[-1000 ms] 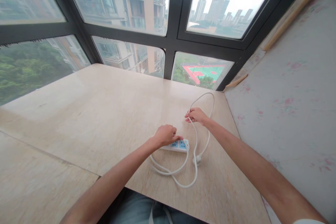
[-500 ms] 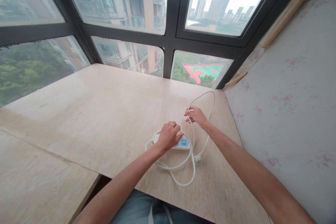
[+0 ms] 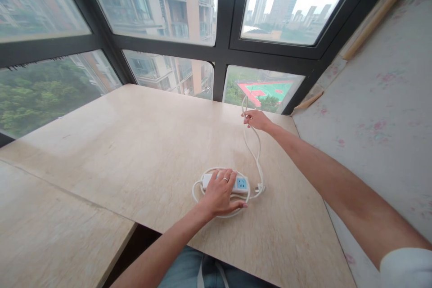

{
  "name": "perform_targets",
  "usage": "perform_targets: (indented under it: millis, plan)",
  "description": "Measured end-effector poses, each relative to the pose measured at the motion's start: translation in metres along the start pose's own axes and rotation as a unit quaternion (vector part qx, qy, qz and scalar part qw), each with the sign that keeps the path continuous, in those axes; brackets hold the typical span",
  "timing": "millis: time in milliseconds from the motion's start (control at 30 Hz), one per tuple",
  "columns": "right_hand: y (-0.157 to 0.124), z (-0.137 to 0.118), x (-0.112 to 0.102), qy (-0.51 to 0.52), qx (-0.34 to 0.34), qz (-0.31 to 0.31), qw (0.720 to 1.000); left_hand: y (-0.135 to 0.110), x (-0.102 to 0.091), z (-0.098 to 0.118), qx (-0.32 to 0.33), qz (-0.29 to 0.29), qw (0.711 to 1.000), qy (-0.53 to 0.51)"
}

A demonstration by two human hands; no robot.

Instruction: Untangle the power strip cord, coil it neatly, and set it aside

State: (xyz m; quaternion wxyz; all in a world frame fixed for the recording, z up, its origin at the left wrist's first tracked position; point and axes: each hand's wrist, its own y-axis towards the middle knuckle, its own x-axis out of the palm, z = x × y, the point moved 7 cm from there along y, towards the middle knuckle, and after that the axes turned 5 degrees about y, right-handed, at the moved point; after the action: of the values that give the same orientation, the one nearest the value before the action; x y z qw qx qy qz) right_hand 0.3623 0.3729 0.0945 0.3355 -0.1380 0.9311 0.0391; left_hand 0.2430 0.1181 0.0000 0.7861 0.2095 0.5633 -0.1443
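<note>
A white power strip (image 3: 242,183) with blue socket faces lies on the tabletop. My left hand (image 3: 220,194) rests across it, fingers stretched out over its top and thumb apart over the coiled cord in front. The strip's middle is hidden under this hand. Farther off, near the window, my right hand (image 3: 258,120) pinches the white power cord (image 3: 258,165), raising a loop above the fingers. Below that hand, two strands run down toward the strip. The plug (image 3: 260,187) lies at the strip's right end, partly covered by cord.
The pale marbled tabletop (image 3: 145,144) reaches to dark window frames (image 3: 221,72). A floral-papered wall (image 3: 378,112) bounds the right side. At the lower left, a separate panel (image 3: 50,225) meets the tabletop, with a dark gap (image 3: 137,240) by its edge.
My right hand has moved away toward the window, drawing the cord up and out. My left hand has flattened on the strip with the thumb spread. The cord loops in front have become smaller.
</note>
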Motion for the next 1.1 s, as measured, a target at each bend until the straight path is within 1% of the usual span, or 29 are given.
perform_targets:
  millis: [67,133,233,300,333,400,500,600,667,767,867,967,1033,1100]
  plan:
    - [0.000,-0.006,-0.007,-0.012,-0.006,-0.004,1.000,0.002,0.003,-0.002,-0.002,-0.004,1.000,0.000]
    - [-0.009,-0.014,-0.004,-0.010,-0.017,-0.020,1.000,0.004,0.003,-0.004,0.000,-0.001,1.000,-0.010]
    - [-0.031,-0.023,0.010,0.016,-0.027,-0.049,0.998,-0.001,-0.008,-0.003,0.025,0.042,0.998,-0.036]
    - [-0.048,-0.021,0.017,0.049,-0.012,-0.055,0.997,-0.011,-0.018,0.003,0.050,0.072,0.995,-0.050]
    - [-0.055,-0.017,0.019,0.068,0.000,-0.054,0.996,-0.017,-0.020,0.007,0.059,0.073,0.994,-0.053]
    - [-0.067,-0.006,0.020,0.102,0.024,-0.044,0.993,-0.031,-0.021,0.016,0.063,0.046,0.995,-0.057]
    - [-0.077,0.014,0.020,0.129,0.043,-0.029,0.990,-0.048,-0.014,0.031,0.060,-0.018,0.996,-0.063]
    - [-0.082,0.032,0.025,0.152,0.051,-0.025,0.987,-0.057,-0.006,0.042,0.070,-0.058,0.995,-0.046]
    - [-0.085,0.041,0.030,0.164,0.056,-0.022,0.985,-0.059,-0.001,0.042,0.069,-0.075,0.995,-0.010]
    - [-0.090,0.052,0.036,0.177,0.064,-0.014,0.982,-0.060,0.006,0.036,0.080,-0.084,0.993,0.038]
    - [-0.091,0.057,0.044,0.199,0.067,-0.021,0.977,-0.063,0.013,0.031,0.127,-0.068,0.988,0.054]
    - [-0.086,0.054,0.058,0.207,0.055,-0.036,0.976,-0.065,0.017,0.030,0.189,-0.035,0.980,0.055]
    - [-0.080,0.044,0.070,0.169,0.026,-0.043,0.984,-0.065,0.016,0.032,0.225,-0.008,0.973,0.050]
    - [-0.075,0.028,0.086,0.104,-0.024,-0.061,0.992,-0.065,0.013,0.033,0.253,0.024,0.966,0.043]
